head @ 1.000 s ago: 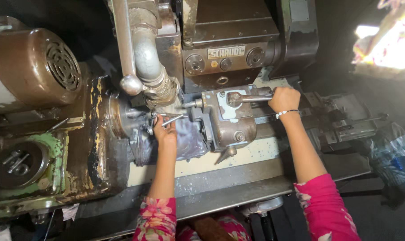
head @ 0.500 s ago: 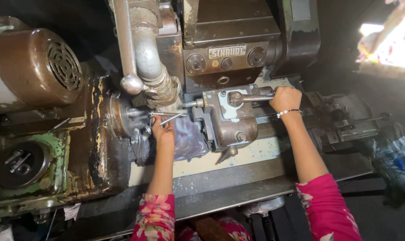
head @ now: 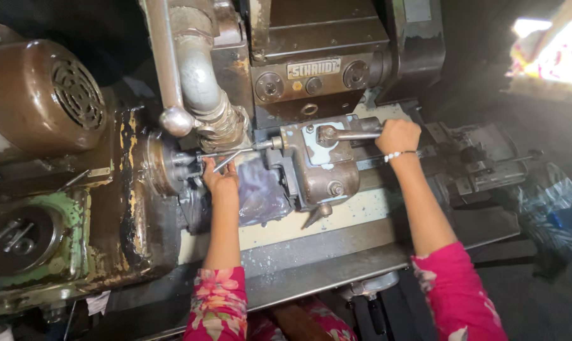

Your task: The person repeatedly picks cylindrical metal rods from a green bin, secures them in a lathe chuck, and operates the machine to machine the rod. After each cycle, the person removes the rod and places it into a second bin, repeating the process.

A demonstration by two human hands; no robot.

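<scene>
Thin grey metal rod [head: 226, 153] sits across the middle of the grimy machine bed [head: 311, 252], between the round rusty chuck [head: 163, 165] and the brown tailstock block [head: 320, 167]; left hand [head: 219, 180] pinches it underneath, right hand [head: 397, 136] is clenched round the steel lever handle [head: 352, 134] atop the block

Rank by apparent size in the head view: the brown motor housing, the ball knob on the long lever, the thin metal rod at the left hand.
1. Brown motor housing, largest.
2. Thin metal rod, long but slim.
3. Ball knob, smallest; its order against the rod is unsure.
</scene>
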